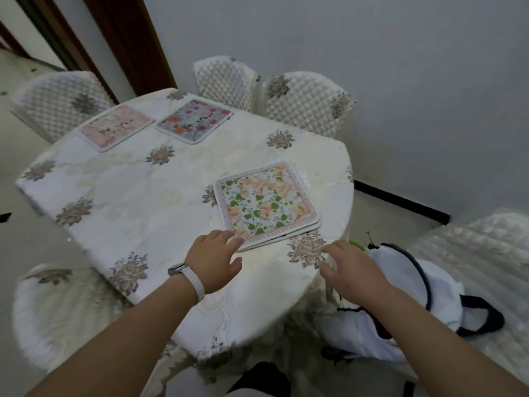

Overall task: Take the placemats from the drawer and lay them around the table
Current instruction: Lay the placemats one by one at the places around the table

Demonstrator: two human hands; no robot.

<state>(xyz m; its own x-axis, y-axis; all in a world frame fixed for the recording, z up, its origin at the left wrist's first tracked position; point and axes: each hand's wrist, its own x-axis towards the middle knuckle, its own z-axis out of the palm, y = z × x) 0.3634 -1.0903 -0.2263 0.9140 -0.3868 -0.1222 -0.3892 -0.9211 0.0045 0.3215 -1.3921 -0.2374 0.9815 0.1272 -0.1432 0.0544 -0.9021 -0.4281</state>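
Observation:
A small stack of square floral placemats (264, 203), peach flowers and green leaves on top, lies on the near right part of the table (137, 196). My left hand (213, 257), with a white watch on the wrist, rests fingers spread on the stack's near corner. My right hand (350, 266) hovers open just right of the stack, over the tablecloth's edge, holding nothing. Two single placemats lie at the far side: a pink one (116, 127) and a blue-and-red floral one (196, 120), side by side.
Quilted white chairs stand around the table: one far left (61, 100), two at the back (226, 78) (305, 100), one near left (57, 305), one at right (481, 247). A white bag with dark straps (406, 296) lies on the right chair. A grey wall is behind.

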